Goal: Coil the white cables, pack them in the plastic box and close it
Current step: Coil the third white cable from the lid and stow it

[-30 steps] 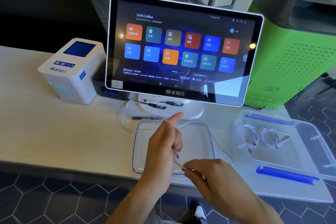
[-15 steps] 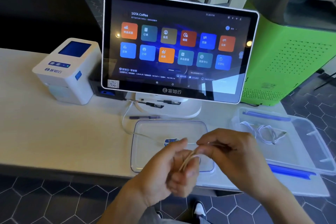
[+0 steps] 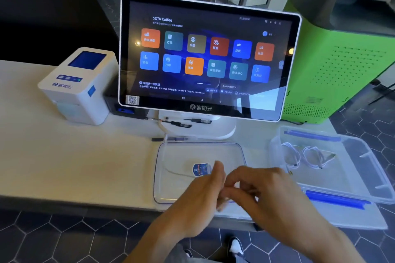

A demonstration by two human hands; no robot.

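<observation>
While sitting open at the table's right edge, holding two coiled white cables (image 3: 305, 157): clear plastic box (image 3: 367, 168).
Left hand (image 3: 198, 200) and right hand (image 3: 267, 194) blurred together, fingers curled; grip impossible to tell.

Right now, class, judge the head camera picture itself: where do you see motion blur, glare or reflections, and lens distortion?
Head view: both hands, left hand and right hand, are smeared by motion, so the cable between them is hard to trace; the screen carries bright spots and a pale window reflection at its lower right; the wide lens bows the screen's edges and the table.
</observation>
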